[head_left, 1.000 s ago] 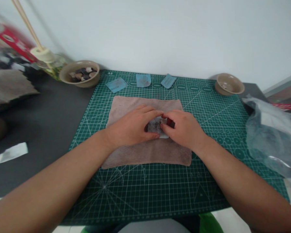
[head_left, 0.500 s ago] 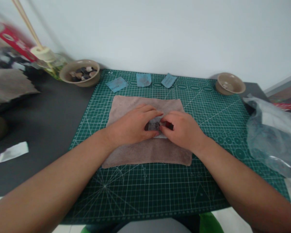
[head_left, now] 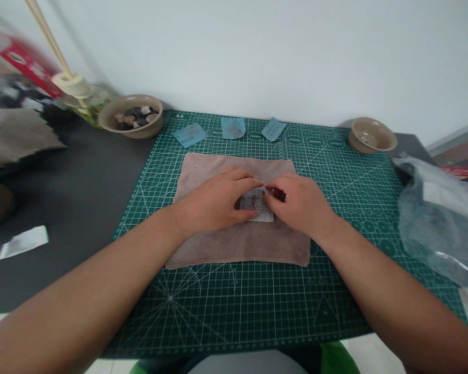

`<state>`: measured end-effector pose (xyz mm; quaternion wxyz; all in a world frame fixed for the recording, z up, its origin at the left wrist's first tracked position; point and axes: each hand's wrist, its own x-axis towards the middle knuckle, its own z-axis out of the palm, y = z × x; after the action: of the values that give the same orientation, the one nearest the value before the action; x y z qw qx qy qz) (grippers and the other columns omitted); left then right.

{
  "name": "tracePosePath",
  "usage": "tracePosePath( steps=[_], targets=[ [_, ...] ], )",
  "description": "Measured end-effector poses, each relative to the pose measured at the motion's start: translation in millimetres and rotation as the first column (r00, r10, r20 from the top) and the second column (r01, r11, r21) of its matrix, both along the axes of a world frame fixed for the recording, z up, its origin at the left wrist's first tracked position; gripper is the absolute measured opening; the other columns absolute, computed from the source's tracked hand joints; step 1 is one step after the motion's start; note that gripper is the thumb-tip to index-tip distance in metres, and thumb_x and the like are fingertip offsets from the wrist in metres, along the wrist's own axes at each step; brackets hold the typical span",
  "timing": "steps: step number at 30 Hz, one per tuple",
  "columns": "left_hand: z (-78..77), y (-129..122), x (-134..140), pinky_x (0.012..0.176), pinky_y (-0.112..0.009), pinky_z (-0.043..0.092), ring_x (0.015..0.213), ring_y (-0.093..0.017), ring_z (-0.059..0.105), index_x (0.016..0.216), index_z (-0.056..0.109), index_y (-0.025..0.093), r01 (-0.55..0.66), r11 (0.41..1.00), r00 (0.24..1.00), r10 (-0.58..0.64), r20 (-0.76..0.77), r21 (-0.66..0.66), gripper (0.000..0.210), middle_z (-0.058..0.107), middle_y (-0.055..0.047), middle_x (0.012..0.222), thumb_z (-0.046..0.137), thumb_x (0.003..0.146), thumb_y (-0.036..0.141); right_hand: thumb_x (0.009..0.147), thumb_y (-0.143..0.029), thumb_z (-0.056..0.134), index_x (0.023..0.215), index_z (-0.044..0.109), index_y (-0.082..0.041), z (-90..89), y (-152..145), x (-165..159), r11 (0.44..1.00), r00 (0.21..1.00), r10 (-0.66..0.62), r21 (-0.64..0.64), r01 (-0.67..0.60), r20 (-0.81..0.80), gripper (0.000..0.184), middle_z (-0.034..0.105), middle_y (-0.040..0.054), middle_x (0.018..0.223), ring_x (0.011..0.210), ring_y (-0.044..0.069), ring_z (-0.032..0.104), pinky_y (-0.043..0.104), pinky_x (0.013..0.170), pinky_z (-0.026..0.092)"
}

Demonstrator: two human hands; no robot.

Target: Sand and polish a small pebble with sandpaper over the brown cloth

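A small grey-white square sheet (head_left: 258, 204) with dark marks lies on a brownish-pink cloth (head_left: 237, 246). My left hand (head_left: 218, 200) holds it flat, its thumb on the sheet's lower edge and its fingers along the upper edge, with a gap between them. At the sheet's upper right, my right hand (head_left: 299, 200) is closed in a pinch, thumb against index finger. What sits in that pinch is too small to make out. Something dark red shows inside the curl of the right fingers. The cloth rests on a green cutting mat (head_left: 218, 306).
Blue slips (head_left: 233, 128) lie along the mat's back edge. A bowl of stones (head_left: 134, 130) stands back left, beside a reed diffuser (head_left: 76, 88). Another bowl (head_left: 370, 137) and a clear plastic bag (head_left: 440, 223) are at right. A white slip (head_left: 23, 242) lies on the dark tabletop (head_left: 89, 208).
My right hand has shifted slightly up and right, uncovering more of the sheet's right side. My left hand keeps its place on the sheet.
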<state>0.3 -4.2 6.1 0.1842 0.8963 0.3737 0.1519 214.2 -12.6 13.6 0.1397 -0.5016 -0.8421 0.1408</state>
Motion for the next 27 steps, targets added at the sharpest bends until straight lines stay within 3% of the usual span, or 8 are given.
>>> tracePosePath(
  steps=[6,12,16,21,27],
  targets=[
    [0.1,-0.1,0.1,0.104,-0.043,0.047,0.118,-0.029,0.060,0.127,0.064,0.021,-0.001,1.000,1.000,0.001,-0.012,0.000,0.046,0.065,-0.009,0.123,0.072,0.084,0.035,0.089,-0.025,0.060,0.087,0.073,-0.017,-0.1,-3.1,-2.5,0.995,0.995,0.100,-0.018,-0.100,-0.026,0.016,0.068,0.0051,0.085,0.079,0.020,0.060,0.033,0.070,0.039],
    [-3.7,1.1,-1.4,0.106,-0.045,0.045,0.119,-0.030,0.059,0.133,0.061,0.021,0.011,1.000,1.000,-0.011,-0.008,0.024,0.053,0.065,-0.010,0.125,0.072,0.085,0.040,0.091,-0.028,0.058,0.090,0.074,-0.017,-1.5,0.1,-0.1,1.000,1.000,-0.001,0.030,0.001,0.012,0.020,0.069,0.0061,0.083,0.079,0.021,0.060,0.034,0.071,0.039],
    [-3.6,1.4,-0.6,0.104,-0.043,0.046,0.118,-0.029,0.060,0.127,0.064,0.020,0.008,1.000,1.000,-0.008,-0.001,0.018,0.046,0.065,-0.010,0.123,0.071,0.085,0.038,0.090,-0.026,0.058,0.087,0.073,-0.017,-0.7,-2.3,-1.3,0.994,0.994,0.110,-0.005,-0.110,-0.009,0.017,0.068,0.0053,0.084,0.078,0.020,0.060,0.033,0.070,0.039],
    [-2.0,0.7,-1.0,0.106,-0.046,0.045,0.120,-0.030,0.058,0.132,0.062,0.020,0.010,1.000,1.000,-0.009,-0.021,0.024,0.053,0.065,-0.010,0.125,0.072,0.084,0.040,0.089,-0.027,0.059,0.087,0.074,-0.017,1.1,-0.2,0.6,0.999,0.999,0.004,0.035,-0.005,0.032,0.018,0.069,0.0066,0.082,0.076,0.021,0.059,0.034,0.068,0.038],
    [-2.3,0.7,-1.5,0.105,-0.043,0.047,0.118,-0.028,0.060,0.129,0.063,0.023,0.001,1.000,1.000,-0.001,-0.013,0.014,0.048,0.065,-0.009,0.125,0.071,0.085,0.039,0.090,-0.027,0.058,0.088,0.073,-0.018,0.3,-2.3,-1.8,0.996,0.996,0.090,-0.011,-0.090,0.008,0.018,0.069,0.0055,0.085,0.077,0.020,0.060,0.033,0.069,0.039]
  ],
)
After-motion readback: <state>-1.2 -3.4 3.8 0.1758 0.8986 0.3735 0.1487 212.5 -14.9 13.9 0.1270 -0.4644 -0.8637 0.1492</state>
